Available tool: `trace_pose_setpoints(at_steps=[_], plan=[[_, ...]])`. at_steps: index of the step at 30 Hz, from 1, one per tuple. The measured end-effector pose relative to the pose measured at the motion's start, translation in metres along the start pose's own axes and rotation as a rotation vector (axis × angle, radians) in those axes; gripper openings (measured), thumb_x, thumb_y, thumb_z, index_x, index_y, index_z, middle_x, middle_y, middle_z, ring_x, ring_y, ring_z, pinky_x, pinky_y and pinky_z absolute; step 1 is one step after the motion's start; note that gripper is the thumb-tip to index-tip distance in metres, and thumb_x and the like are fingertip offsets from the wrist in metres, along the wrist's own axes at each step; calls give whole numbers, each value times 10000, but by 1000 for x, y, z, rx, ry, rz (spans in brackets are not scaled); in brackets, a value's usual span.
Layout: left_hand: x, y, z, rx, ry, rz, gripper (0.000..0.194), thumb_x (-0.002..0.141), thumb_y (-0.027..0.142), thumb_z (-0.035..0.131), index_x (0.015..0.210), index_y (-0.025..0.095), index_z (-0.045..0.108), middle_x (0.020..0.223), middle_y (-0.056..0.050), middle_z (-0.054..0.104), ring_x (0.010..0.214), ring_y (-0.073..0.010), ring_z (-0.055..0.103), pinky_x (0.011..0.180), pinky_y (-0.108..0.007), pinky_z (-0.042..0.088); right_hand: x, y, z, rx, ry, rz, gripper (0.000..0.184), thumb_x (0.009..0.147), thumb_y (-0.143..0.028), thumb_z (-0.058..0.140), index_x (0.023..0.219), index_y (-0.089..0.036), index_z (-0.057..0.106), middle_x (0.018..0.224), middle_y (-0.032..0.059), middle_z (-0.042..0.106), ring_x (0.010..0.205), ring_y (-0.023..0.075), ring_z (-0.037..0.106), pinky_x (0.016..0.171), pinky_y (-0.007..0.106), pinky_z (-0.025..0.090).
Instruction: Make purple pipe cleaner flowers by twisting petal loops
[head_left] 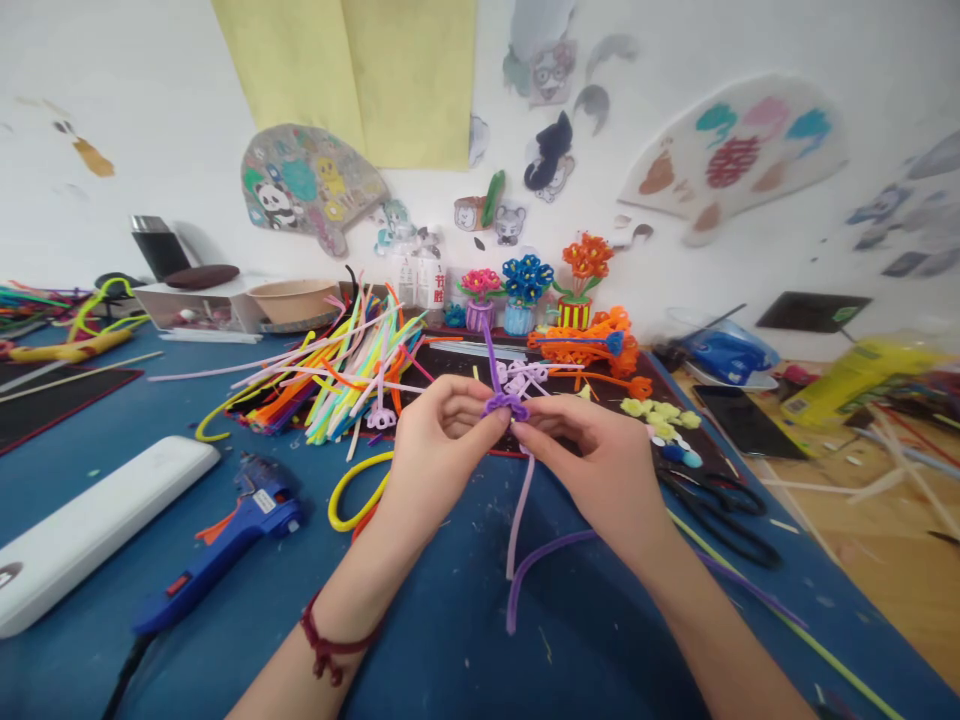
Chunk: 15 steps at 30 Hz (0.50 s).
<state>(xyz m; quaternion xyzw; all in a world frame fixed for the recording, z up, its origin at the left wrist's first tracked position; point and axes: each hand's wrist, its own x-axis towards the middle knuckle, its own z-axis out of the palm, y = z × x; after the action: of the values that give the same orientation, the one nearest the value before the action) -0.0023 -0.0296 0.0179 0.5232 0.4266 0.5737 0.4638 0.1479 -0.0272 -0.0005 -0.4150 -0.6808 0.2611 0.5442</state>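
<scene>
Both hands meet at the middle of the view around a purple pipe cleaner (pixel 507 405), bent into small loops, with one straight end standing up. My left hand (pixel 446 440) pinches its left side between thumb and fingers. From the right, my right hand (pixel 600 455) pinches the other side. Below the fingers hangs a pale lilac pipe cleaner (pixel 519 520); whether it joins the held piece I cannot tell. A loose purple pipe cleaner (pixel 551 550) lies curved on the blue table (pixel 450 640). Just behind the hands are lilac looped pieces (pixel 525 378).
A blue glue gun (pixel 244 540) and a white case (pixel 112 525) lie at left. Multicoloured pipe cleaners (pixel 337 370) are heaped behind my left hand. Black scissors (pixel 724 515) and yellow flower pieces (pixel 660 415) sit at right. Potted pipe-cleaner flowers (pixel 527 285) stand by the wall.
</scene>
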Motion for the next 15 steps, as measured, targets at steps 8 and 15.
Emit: trace_pose_setpoints(at_steps=[8, 15], plan=[[-1, -1, 1, 14, -1, 21, 114, 711, 193, 726, 816, 152, 718, 774, -29, 718, 711, -135, 657, 689, -230, 523, -1, -5, -1, -90, 1, -78, 101, 834, -205, 626, 881, -198, 715, 834, 39, 731, 703, 175, 690, 657, 304, 585], [0, -2, 0, -62, -16, -44, 150, 681, 180, 758, 823, 142, 723, 771, -23, 726, 715, -114, 655, 696, -198, 507, 0, -6, -3, -80, 9, -59, 85, 831, -195, 634, 867, -195, 711, 829, 30, 731, 694, 159, 677, 649, 279, 569]])
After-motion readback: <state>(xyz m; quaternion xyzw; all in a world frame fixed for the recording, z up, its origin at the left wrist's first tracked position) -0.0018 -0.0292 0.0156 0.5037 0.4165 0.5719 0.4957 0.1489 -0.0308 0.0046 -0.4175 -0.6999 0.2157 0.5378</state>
